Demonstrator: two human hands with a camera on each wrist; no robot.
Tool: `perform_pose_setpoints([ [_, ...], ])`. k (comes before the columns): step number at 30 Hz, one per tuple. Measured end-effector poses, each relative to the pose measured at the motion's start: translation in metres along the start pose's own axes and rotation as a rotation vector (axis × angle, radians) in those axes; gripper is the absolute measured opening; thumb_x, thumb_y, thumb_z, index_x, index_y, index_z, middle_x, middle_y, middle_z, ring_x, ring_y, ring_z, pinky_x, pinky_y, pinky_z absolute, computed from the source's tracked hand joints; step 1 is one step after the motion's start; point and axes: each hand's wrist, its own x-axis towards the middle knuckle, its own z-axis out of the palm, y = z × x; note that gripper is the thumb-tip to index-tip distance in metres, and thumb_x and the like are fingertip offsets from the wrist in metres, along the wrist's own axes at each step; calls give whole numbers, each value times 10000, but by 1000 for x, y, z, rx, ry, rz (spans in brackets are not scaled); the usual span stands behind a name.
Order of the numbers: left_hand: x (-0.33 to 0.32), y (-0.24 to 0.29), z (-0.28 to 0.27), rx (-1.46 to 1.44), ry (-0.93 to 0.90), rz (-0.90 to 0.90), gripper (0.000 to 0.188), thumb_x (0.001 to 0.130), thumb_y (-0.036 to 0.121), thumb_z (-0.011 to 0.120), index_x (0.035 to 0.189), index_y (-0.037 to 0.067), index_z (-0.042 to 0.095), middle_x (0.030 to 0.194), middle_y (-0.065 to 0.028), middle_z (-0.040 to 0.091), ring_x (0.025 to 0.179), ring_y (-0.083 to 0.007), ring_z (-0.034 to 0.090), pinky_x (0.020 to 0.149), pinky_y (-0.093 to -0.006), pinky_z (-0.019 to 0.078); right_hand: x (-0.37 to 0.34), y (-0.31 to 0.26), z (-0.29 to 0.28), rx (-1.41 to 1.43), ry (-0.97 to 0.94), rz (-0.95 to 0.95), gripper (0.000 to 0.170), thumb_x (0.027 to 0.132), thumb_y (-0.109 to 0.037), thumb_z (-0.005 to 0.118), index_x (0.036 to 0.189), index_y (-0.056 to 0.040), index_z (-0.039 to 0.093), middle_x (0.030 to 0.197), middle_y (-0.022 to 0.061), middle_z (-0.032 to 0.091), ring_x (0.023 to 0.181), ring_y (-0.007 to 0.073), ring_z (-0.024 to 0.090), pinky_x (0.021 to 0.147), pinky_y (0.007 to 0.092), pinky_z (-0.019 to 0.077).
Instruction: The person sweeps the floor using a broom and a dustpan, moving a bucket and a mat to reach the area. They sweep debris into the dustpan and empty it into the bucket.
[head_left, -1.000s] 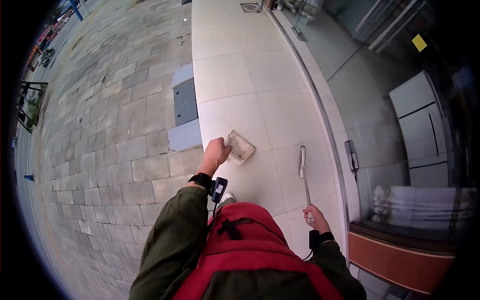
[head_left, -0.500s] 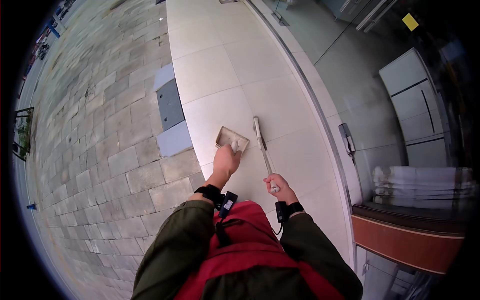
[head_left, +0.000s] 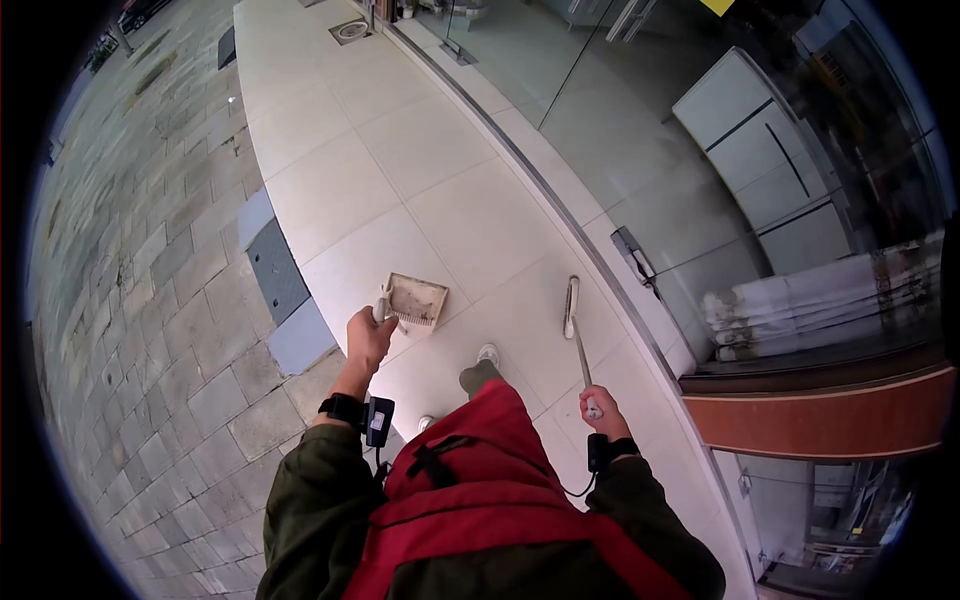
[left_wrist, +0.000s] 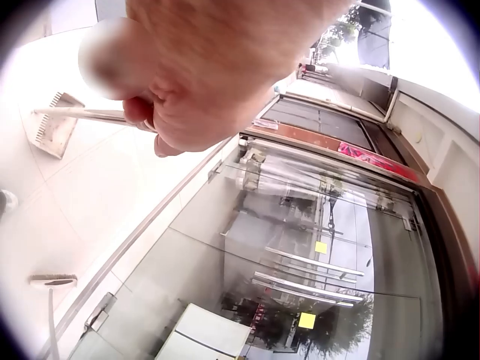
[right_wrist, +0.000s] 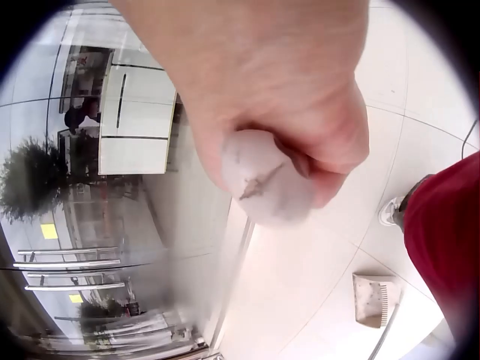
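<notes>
My left hand [head_left: 369, 340] grips the handle of a long-handled dustpan [head_left: 418, 298] with a toothed edge. Its pan is low over the pale tiles, with dark smudges inside. In the left wrist view, the dustpan's thin handle [left_wrist: 90, 114] runs from the curled fingers down to the pan. On the right, my right hand [head_left: 603, 408] is wrapped round the top of a broom handle [head_left: 584, 362]. The narrow broom head [head_left: 571, 308] is at the floor near the glass front, apart from the dustpan. The rounded handle end [right_wrist: 266, 180] pokes out of the fist in the right wrist view.
Grey paving [head_left: 170, 330] borders the pale tiled walkway [head_left: 440, 210] on the left, with a dark cover plate [head_left: 277, 272] at the edge. A glass shopfront [head_left: 640, 140] with a door handle [head_left: 633, 255] lines the right. A shoe [head_left: 487, 354] stands between the tools.
The broom swung left close to the dustpan, then back right towards the glass. The dustpan has moved away to the left, and the head view has turned and moved along the walkway.
</notes>
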Motion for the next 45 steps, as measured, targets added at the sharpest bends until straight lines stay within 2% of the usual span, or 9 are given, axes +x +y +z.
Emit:
perform_pose_setpoints([
  [3, 32, 29, 15, -37, -2, 16, 294, 800, 184, 681, 729, -55, 524, 557, -104, 533, 414, -171, 509, 389, -332, 394, 47, 35, -55, -606, 41, -663, 271, 650, 114, 583, 848, -66, 536, 802, 47, 542, 704, 144, 554, 638, 257, 458],
  [10, 99, 90, 49, -121, 19, -72, 284, 822, 191, 669, 734, -24, 506, 533, -56, 495, 403, -128, 472, 364, -316, 379, 182, 7, -103, -680, 329, -684, 174, 707, -7, 645, 845, -69, 557, 786, 52, 569, 702, 155, 569, 645, 301, 485],
  [27, 237, 165, 122, 75, 184, -115, 299, 804, 233, 646, 768, -48, 551, 610, -174, 564, 545, -273, 555, 539, -397, 439, 435, -238, 134, -625, -412, -759, 218, 639, 51, 616, 819, -64, 571, 731, 117, 576, 635, 291, 560, 543, 356, 445],
  [29, 249, 146, 118, 71, 178, -91, 239, 831, 201, 627, 800, -22, 544, 568, -65, 501, 450, -147, 464, 419, -320, 377, 444, -242, 123, -452, -427, -872, 247, 582, 69, 611, 775, -70, 545, 697, 101, 561, 636, 301, 547, 559, 376, 439],
  [30, 252, 139, 117, 66, 174, -78, 210, 844, 185, 617, 816, -8, 540, 547, -10, 470, 403, -84, 418, 359, -282, 347, 449, -248, 98, -554, -481, -817, 269, 577, 80, 607, 782, -72, 522, 684, 101, 544, 668, 302, 542, 579, 387, 430],
  [32, 253, 144, 112, 69, 179, -72, 212, 843, 185, 627, 825, -10, 546, 543, -5, 463, 408, -76, 414, 367, -277, 337, 433, -289, 85, 149, -273, 295, 219, 606, 7, 583, 749, -82, 444, 598, 78, 479, 461, 219, 477, 409, 333, 368],
  [34, 252, 153, 107, 63, 167, -82, 213, 842, 186, 632, 828, -9, 549, 542, -2, 458, 408, -74, 409, 368, -275, 329, 412, -304, 76, 34, -187, 245, 263, 628, -34, 555, 873, -41, 460, 558, 70, 464, 398, 189, 458, 339, 315, 326],
  [35, 250, 162, 106, 33, 168, -157, 316, 796, 240, 657, 753, -53, 545, 618, -203, 555, 567, -315, 548, 557, -407, 434, 412, -300, 73, 16, -128, 249, 294, 616, -8, 553, 890, -35, 450, 563, 73, 459, 387, 198, 454, 335, 320, 325],
  [45, 293, 169, 97, -81, 126, -102, 222, 850, 190, 633, 870, -5, 528, 552, 13, 448, 412, -66, 404, 363, -262, 326, 487, -337, 152, -301, -403, 147, 108, 688, -50, 582, 786, -63, 538, 692, 53, 512, 599, 146, 525, 472, 256, 399],
])
